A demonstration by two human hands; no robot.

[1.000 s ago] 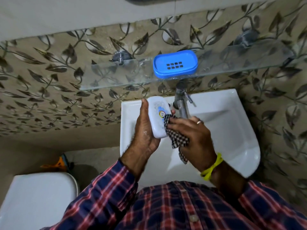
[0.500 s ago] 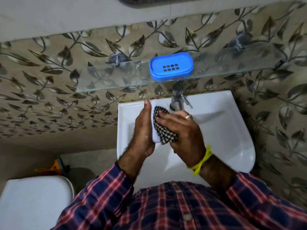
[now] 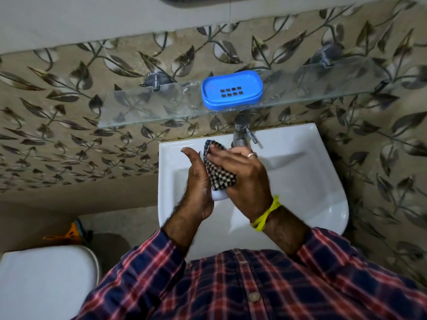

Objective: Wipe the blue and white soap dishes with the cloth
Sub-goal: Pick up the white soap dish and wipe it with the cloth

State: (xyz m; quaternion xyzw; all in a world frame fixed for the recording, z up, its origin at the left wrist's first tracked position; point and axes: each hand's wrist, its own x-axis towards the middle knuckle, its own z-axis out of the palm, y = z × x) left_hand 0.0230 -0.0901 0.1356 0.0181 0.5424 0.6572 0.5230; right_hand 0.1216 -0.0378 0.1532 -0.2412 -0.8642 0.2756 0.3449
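Note:
My left hand (image 3: 197,181) holds the white soap dish (image 3: 219,195) upright over the basin; only its lower end shows below the cloth. My right hand (image 3: 245,174) presses the black-and-white checked cloth (image 3: 219,174) flat against the dish's face, fingers stretched out over it. The blue soap dish (image 3: 232,90) with drain holes sits on the glass shelf (image 3: 143,107) above the tap, apart from both hands.
A white wash basin (image 3: 300,172) lies under my hands, with a chrome tap (image 3: 241,132) just beyond my right fingers. The leaf-patterned tiled wall surrounds it. A white toilet lid (image 3: 44,282) is at lower left, with an orange object (image 3: 71,234) behind it.
The cloth has moved up over the dish's face, now hiding its label and most of the dish. My right fingers have stretched flatter over it. The blue dish has not moved.

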